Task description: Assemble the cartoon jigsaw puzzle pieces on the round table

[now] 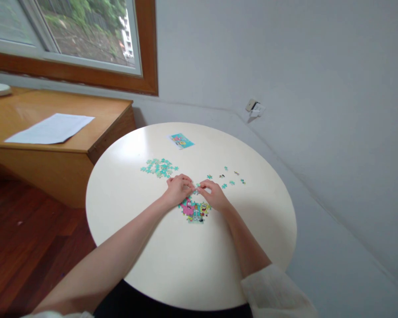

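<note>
A partly joined jigsaw puzzle (195,212) with pink and yellow cartoon figures lies on the round white table (159,265). Just beyond its upper edge, my left hand (179,189) and my right hand (213,194) meet with fingertips pinched. Between them is a small jigsaw piece (196,191), which both hands seem to grip; the fingers partly cover it. A pile of loose turquoise pieces (159,167) lies beyond my left hand. Several scattered pieces (231,182) lie beyond and to the right of my right hand.
A small picture card (181,141) with a similar cartoon lies near the table's far edge. To the left stands a wooden desk (109,119) with a white paper sheet (53,128) on it. Behind are a window (86,35) and a wall with a socket (252,105).
</note>
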Tool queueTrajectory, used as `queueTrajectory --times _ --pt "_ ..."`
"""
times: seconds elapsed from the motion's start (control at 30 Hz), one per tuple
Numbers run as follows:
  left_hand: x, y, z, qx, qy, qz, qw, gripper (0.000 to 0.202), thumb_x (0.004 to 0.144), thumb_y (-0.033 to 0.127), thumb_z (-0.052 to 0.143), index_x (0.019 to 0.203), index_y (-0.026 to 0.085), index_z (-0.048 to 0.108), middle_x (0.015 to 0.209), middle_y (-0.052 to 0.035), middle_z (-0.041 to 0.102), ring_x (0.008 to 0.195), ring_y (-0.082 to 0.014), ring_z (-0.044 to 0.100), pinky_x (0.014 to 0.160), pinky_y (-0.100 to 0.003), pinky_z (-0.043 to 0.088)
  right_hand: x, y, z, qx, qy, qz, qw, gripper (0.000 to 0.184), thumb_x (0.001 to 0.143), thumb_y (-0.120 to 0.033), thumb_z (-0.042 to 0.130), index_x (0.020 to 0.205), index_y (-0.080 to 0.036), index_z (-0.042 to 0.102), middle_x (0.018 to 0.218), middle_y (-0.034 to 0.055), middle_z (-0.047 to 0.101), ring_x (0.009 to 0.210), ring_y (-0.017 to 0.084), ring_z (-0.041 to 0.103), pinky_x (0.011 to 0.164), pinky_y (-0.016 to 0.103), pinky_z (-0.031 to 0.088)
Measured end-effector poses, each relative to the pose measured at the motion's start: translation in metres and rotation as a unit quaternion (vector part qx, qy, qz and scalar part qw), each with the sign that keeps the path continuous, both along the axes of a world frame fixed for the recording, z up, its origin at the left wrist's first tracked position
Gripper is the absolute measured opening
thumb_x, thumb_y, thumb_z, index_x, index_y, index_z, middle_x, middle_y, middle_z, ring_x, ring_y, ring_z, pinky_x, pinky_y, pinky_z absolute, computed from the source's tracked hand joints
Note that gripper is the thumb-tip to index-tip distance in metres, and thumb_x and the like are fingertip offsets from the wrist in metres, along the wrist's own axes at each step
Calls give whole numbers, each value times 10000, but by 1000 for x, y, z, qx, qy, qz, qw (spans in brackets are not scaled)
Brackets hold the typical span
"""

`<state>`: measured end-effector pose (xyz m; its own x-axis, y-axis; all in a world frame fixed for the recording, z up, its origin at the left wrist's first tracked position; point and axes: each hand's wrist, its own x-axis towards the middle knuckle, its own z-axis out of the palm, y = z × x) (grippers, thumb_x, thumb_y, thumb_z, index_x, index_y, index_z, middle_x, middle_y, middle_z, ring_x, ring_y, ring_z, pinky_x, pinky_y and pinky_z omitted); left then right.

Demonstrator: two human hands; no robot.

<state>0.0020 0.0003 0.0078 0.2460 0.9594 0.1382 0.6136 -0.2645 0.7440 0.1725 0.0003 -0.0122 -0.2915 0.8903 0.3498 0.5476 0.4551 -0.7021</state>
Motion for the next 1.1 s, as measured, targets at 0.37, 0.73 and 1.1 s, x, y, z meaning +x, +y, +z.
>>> queueTrajectory --times 0.37,0.73,1.1 --pt "-3 9 -9 2 -28 38 999 148 768 236 544 716 212 680 839 -13 688 874 -185 607 875 -334 419 4 -2 -3 -35 -16 45 998 136 747 -271 585 629 -204 591 899 46 613 878 173 575 876 344 393" --pt "-4 7 -2 4 3 15 1000 110 750 234 559 744 214 667 824 -11 678 897 -187 604 864 -329 424 6 -4 -4 -45 -52 36 997 144 747 -319 600 653 -212 618 975 41 600 950 186 562 916 372 361" --pt "-3 2 5 -5 -4 12 1000 112 726 224 598 824 217 653 951 -30 659 972 -195 579 929 -372 386 5 -5 -1 -48 -73 27 996 135 744 -315 609 654 -214 620 979 34 600 956 187 556 931 386 338"
